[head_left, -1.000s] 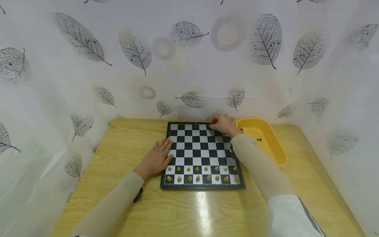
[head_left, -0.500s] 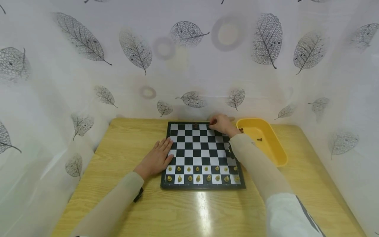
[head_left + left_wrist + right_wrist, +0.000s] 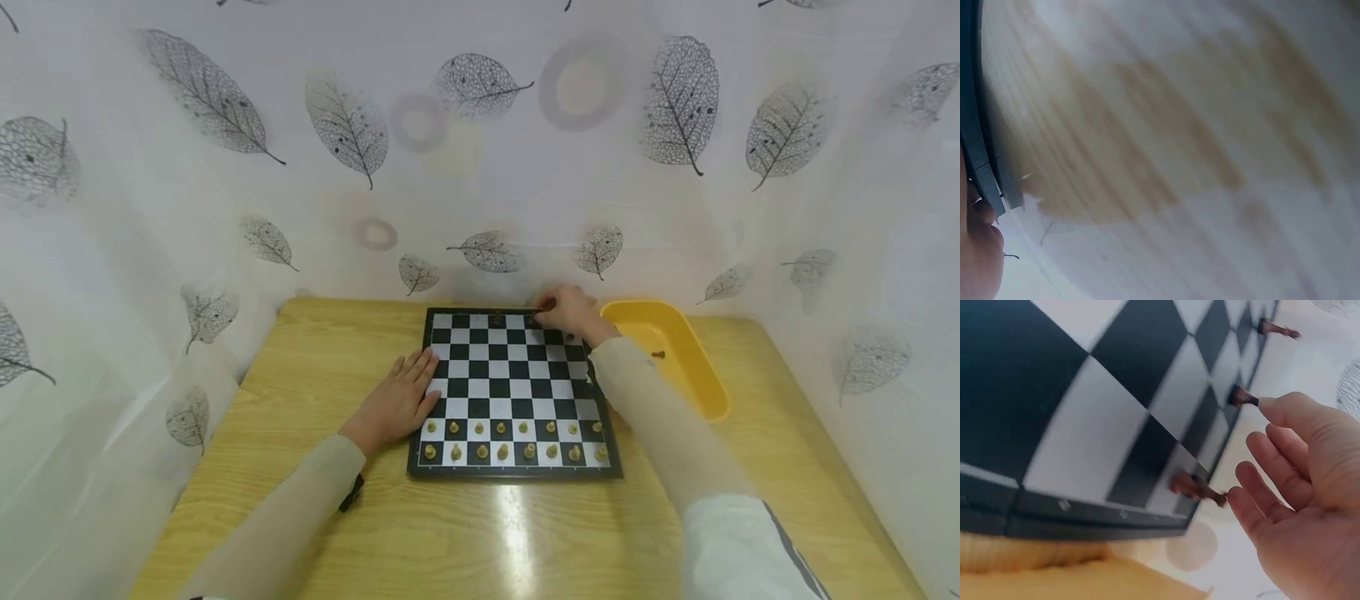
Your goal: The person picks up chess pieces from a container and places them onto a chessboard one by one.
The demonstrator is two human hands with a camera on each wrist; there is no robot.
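Observation:
My left hand (image 3: 393,404) lies flat, fingers straight, on the left edge of the chessboard (image 3: 498,363). At the far edge, my right hand (image 3: 567,310) is beside a dark chess piece (image 3: 1244,395) that stands on the board. In the right wrist view its thumb tip overlaps the piece's top, while the fingers are spread and loosely bent away from the thumb. Another dark piece (image 3: 1194,487) stands close to the little finger, blurred. Farther left along that edge is a third dark piece (image 3: 497,319). Two rows of yellowish pieces (image 3: 502,451) line the near side.
A yellow tray (image 3: 701,367) stands right of the board, with a small dark piece (image 3: 658,355) lying in it; my right forearm hides part of its near side. A leaf-patterned curtain (image 3: 480,167) hangs behind and beside the wooden table (image 3: 315,342).
My right hand has shifted slightly right and its fingertips have come off the dark piece, which now shows on the board left of them. The left hand stays put.

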